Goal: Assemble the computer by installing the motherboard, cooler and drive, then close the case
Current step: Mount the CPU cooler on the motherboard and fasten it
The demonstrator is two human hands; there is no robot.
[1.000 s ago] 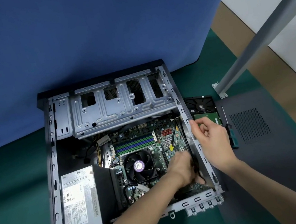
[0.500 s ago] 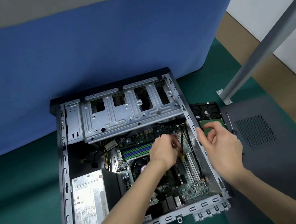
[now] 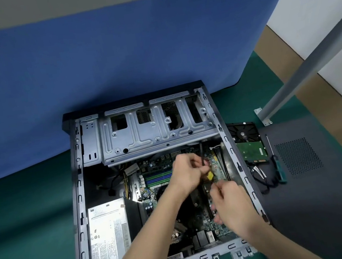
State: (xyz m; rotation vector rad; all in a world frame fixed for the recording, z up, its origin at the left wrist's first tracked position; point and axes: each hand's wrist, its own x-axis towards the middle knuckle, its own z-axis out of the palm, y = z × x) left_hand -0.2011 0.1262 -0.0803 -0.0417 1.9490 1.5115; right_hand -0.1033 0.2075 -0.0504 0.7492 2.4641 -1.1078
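Motherboard [image 3: 156, 167] in open case [image 3: 248, 184], left hand [image 3: 189, 175] pinching black cable [image 3: 202, 153], right hand [image 3: 231, 205] grip unclear

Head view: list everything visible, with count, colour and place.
computer case: one, grey, open, centre of mat
drive cage: one, grey, case's far end
motherboard: one, green, inside case
power supply: one, silver, case's near-left corner
cable: one, black, yellow tag, over motherboard
hard drive: one, black and green, right of case
screwdriver: one, green handle, beside hard drive
side panel: one, dark grey, far right
mat: one, green, under everything
left hand: one, pinches the cable
right hand: one, near the tag, grip blurred
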